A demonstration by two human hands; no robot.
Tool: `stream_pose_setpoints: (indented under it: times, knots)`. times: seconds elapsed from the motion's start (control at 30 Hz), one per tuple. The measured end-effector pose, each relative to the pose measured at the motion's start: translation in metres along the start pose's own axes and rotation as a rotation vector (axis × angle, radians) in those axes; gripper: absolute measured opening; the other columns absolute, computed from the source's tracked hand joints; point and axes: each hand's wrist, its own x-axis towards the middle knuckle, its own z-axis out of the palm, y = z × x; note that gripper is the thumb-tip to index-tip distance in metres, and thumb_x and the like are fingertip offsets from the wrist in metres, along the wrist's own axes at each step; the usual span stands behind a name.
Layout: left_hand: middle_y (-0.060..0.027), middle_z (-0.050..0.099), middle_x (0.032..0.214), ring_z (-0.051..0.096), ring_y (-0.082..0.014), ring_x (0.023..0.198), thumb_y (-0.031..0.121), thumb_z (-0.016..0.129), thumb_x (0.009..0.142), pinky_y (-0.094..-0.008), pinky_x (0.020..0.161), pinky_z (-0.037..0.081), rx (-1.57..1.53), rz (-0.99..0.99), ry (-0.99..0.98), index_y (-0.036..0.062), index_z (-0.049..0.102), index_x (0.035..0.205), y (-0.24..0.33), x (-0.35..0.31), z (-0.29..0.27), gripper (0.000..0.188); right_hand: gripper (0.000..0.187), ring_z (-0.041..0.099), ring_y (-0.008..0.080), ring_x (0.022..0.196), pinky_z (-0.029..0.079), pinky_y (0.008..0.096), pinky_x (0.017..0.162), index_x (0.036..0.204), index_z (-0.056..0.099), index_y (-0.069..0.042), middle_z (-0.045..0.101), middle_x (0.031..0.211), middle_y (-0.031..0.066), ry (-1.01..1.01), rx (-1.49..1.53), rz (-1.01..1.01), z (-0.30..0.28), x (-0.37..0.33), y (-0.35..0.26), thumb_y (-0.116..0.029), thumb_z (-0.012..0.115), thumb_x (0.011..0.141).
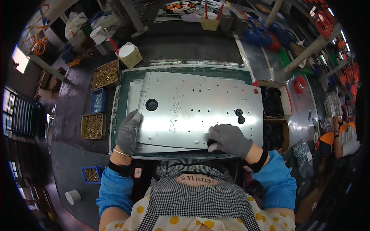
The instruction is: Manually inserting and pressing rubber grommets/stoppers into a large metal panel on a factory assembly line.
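Note:
A silver metal panel (173, 127) with several small holes lies on the workbench, on top of other sheets. My left hand (128, 133), in a grey glove, grips the panel's left edge with its fingers together. Near the panel's front edge, my gloved right hand (230, 139) is closed over a black rubber grommet (211, 142), which shows partly beneath the fingers. A larger black grommet (152, 104) sits in the panel at the left. Two smaller black grommets (240, 116) lie close together toward the right. Handwritten marks run down the panel's middle.
Boxes of black rubber parts (274, 101) stand along the panel's right side. To the left are trays of brass-coloured pieces (106, 74) and a blue tray (98, 101) of silver fasteners. A yellowish container (130, 57) stands behind. A co-worker's hand (337, 122) shows at far right.

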Motion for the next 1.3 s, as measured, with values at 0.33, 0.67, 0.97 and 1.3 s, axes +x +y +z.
stream_pose_setpoints:
  times: [0.33, 0.67, 0.97, 1.3]
  knots:
    - [-0.0095, 0.061, 0.107, 0.057, -0.0157, 0.096, 0.013, 0.051, 0.093, -0.0268, 0.087, 0.046, 0.018, 0.051, 0.013, -0.0066, 0.053, 0.123, -0.011, 0.007, -0.002, 0.036, 0.029, 0.064, 0.0209, 0.081, 0.051, 0.0322, 0.069, 0.092, 0.063, -0.011, 0.062, 0.087, 0.0019, -0.177, 0.057, -0.043, -0.012, 0.011, 0.016, -0.033, 0.07, 0.075]
    - [-0.0078, 0.06, 0.108, 0.054, -0.0151, 0.102, 0.018, 0.05, 0.094, -0.0283, 0.093, 0.041, 0.066, 0.104, -0.047, -0.0054, 0.052, 0.124, -0.016, 0.008, -0.004, 0.038, 0.034, 0.063, 0.0287, 0.084, 0.047, 0.039, 0.075, 0.09, 0.063, -0.006, 0.064, 0.086, 0.0097, -0.503, 0.128, 0.141, -0.024, 0.041, 0.026, -0.035, 0.073, 0.075]
    - [-0.0077, 0.06, 0.106, 0.054, -0.0142, 0.099, 0.017, 0.052, 0.093, -0.0271, 0.091, 0.041, 0.133, 0.134, -0.003, -0.0042, 0.054, 0.122, -0.017, 0.008, -0.002, 0.036, 0.026, 0.065, 0.0312, 0.088, 0.05, 0.0409, 0.076, 0.091, 0.066, -0.009, 0.067, 0.088, 0.0124, -0.568, -0.022, 0.219, -0.029, 0.049, 0.013, -0.034, 0.065, 0.082]
    - [-0.0055, 0.06, 0.106, 0.054, -0.0136, 0.096, 0.013, 0.051, 0.092, -0.0269, 0.088, 0.042, 0.132, 0.13, -0.044, -0.0022, 0.054, 0.123, -0.014, 0.008, 0.0, 0.034, 0.029, 0.063, 0.0303, 0.086, 0.05, 0.04, 0.076, 0.088, 0.065, -0.008, 0.063, 0.088, 0.012, 0.266, 0.095, 0.631, -0.045, -0.02, 0.077, -0.037, 0.066, 0.082]
